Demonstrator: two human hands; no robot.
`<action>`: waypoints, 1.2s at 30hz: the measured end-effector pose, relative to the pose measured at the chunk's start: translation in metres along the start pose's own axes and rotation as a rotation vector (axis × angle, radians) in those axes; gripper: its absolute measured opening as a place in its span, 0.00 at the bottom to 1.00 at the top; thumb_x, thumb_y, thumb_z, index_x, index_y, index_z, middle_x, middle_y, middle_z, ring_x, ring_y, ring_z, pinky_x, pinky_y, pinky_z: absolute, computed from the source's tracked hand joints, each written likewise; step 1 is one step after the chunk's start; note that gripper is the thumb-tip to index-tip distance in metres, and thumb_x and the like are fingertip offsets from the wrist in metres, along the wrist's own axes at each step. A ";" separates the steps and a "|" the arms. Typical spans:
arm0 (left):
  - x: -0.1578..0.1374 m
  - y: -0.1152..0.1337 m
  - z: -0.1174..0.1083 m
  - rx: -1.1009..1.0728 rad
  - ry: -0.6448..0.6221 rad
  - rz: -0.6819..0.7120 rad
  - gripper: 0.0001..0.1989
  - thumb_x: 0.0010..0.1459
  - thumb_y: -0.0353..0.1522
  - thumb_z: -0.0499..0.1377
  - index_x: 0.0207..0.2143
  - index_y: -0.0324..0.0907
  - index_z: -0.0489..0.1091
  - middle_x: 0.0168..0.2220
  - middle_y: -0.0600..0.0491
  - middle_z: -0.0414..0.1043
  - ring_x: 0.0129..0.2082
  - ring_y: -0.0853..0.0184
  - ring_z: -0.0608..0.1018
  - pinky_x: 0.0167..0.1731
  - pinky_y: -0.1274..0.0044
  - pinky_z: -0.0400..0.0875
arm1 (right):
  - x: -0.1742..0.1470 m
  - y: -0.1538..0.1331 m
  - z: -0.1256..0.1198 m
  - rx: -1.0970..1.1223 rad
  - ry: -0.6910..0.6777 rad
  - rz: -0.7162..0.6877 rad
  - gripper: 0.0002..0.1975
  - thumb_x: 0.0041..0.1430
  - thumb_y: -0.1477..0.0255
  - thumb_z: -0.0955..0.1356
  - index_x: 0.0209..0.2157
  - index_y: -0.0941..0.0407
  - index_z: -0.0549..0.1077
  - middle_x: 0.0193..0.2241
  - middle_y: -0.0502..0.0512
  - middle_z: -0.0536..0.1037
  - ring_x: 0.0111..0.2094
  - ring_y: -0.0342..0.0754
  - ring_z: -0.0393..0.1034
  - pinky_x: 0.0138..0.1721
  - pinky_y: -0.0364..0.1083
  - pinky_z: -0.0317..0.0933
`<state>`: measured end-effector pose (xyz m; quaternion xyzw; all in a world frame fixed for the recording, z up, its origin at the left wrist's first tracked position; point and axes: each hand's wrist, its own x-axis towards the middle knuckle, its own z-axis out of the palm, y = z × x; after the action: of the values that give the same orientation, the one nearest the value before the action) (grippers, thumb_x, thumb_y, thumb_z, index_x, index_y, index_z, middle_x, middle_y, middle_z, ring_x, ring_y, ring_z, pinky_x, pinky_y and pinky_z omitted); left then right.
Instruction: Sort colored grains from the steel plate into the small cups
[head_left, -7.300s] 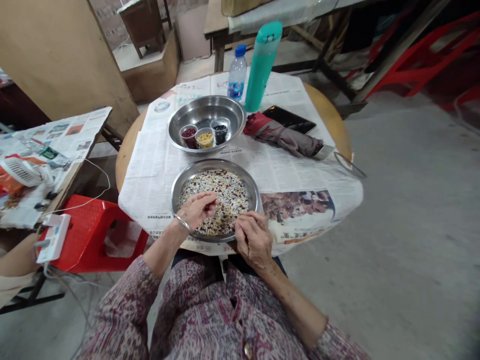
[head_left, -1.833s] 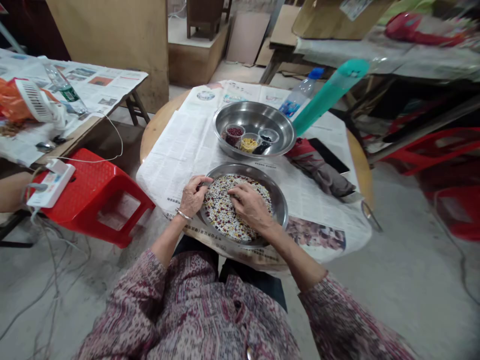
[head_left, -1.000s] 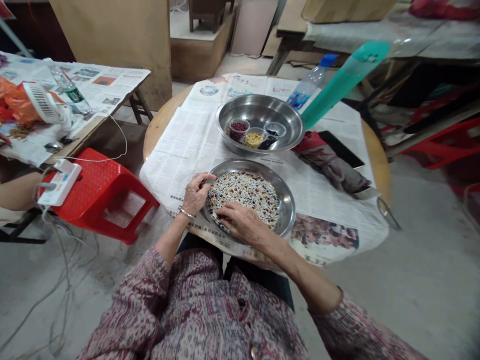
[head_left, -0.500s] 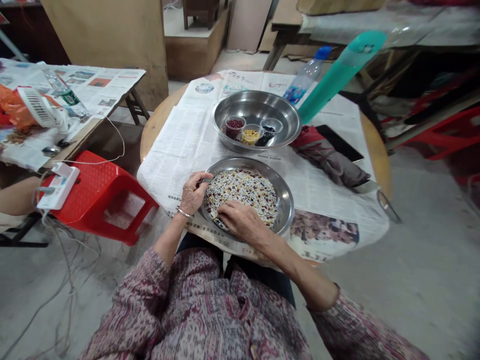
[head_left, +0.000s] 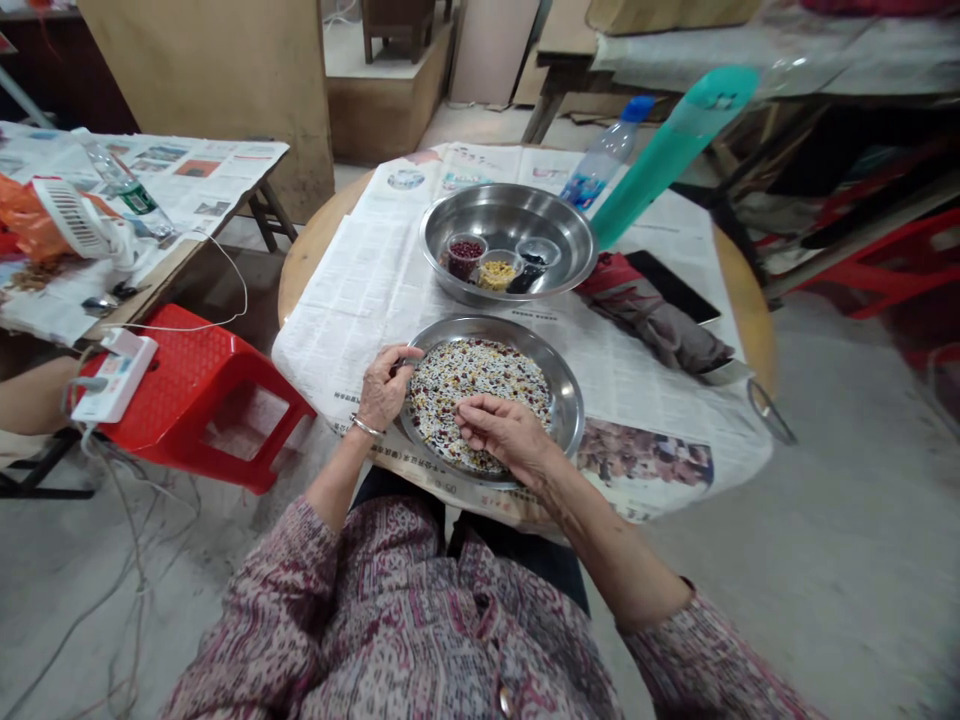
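Observation:
A shallow round metal tray (head_left: 568, 400) lies near the front of the table, spread with a mix of white grains and dark red, yellow and black beans (head_left: 480, 375). At its left rim is my left hand (head_left: 384, 388), a bracelet on the wrist. Its fingers are curled, thumb and forefinger closed over the rim. Above the mix hovers my right hand (head_left: 504, 432), fingertips pinched together; what is between them is too small to make out. Behind, a deeper metal basin (head_left: 555, 205) holds small clear cups of red beans (head_left: 466, 250), yellow beans (head_left: 496, 272) and black beans (head_left: 531, 268).
Newspaper (head_left: 337, 300) covers the round table. Behind the basin stand a plastic bottle (head_left: 604, 155) and a leaning green cylinder (head_left: 671, 160). A folded umbrella (head_left: 652, 315) lies right of it. To the left is a red stool (head_left: 217, 385) with a power strip (head_left: 116, 378).
My right hand has moved right and slightly up from the tray's lower left part, its fingertips now pinched above the mix. My left hand stays at the rim.

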<state>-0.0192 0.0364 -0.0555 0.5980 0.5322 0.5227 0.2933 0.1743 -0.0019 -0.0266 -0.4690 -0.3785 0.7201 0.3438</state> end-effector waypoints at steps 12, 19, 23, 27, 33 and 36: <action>0.000 0.000 -0.001 0.011 -0.007 0.011 0.13 0.55 0.22 0.54 0.37 0.42 0.74 0.44 0.50 0.74 0.50 0.64 0.74 0.54 0.71 0.66 | 0.005 -0.001 0.011 -0.153 0.098 -0.148 0.14 0.41 0.63 0.76 0.26 0.56 0.75 0.18 0.47 0.73 0.20 0.40 0.65 0.21 0.41 0.59; -0.001 0.000 -0.001 0.006 -0.009 0.003 0.12 0.56 0.22 0.54 0.38 0.42 0.74 0.44 0.50 0.74 0.48 0.65 0.74 0.54 0.71 0.66 | 0.003 -0.002 0.015 -0.105 0.106 -0.144 0.12 0.40 0.64 0.76 0.25 0.56 0.75 0.18 0.47 0.74 0.19 0.39 0.65 0.20 0.39 0.60; -0.001 0.001 -0.001 0.004 -0.007 -0.002 0.12 0.56 0.23 0.54 0.38 0.41 0.74 0.44 0.50 0.74 0.48 0.65 0.74 0.54 0.71 0.67 | 0.005 -0.005 0.018 -0.060 0.047 -0.053 0.09 0.41 0.68 0.74 0.25 0.56 0.74 0.20 0.49 0.75 0.20 0.39 0.66 0.20 0.39 0.60; -0.001 0.001 -0.001 0.010 -0.006 0.001 0.12 0.56 0.23 0.54 0.38 0.41 0.74 0.44 0.50 0.75 0.49 0.65 0.74 0.54 0.71 0.67 | 0.011 -0.009 0.019 0.147 0.064 0.091 0.07 0.41 0.73 0.69 0.28 0.56 0.73 0.24 0.50 0.76 0.23 0.40 0.68 0.25 0.40 0.65; -0.001 0.000 0.000 -0.001 0.001 0.011 0.12 0.56 0.22 0.54 0.38 0.42 0.74 0.44 0.50 0.74 0.48 0.65 0.75 0.54 0.71 0.67 | 0.012 -0.007 0.023 -0.163 0.003 0.006 0.08 0.43 0.69 0.70 0.29 0.56 0.76 0.21 0.48 0.73 0.21 0.40 0.62 0.22 0.40 0.55; -0.001 0.000 0.000 -0.012 0.002 0.004 0.12 0.56 0.22 0.54 0.38 0.40 0.75 0.44 0.49 0.74 0.48 0.65 0.75 0.54 0.72 0.67 | 0.011 -0.001 0.029 -0.616 -0.001 -0.154 0.10 0.48 0.65 0.70 0.31 0.55 0.79 0.20 0.47 0.72 0.21 0.41 0.61 0.25 0.42 0.53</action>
<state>-0.0190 0.0350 -0.0557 0.5967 0.5281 0.5271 0.2954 0.1437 0.0010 -0.0223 -0.5206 -0.6133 0.5438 0.2389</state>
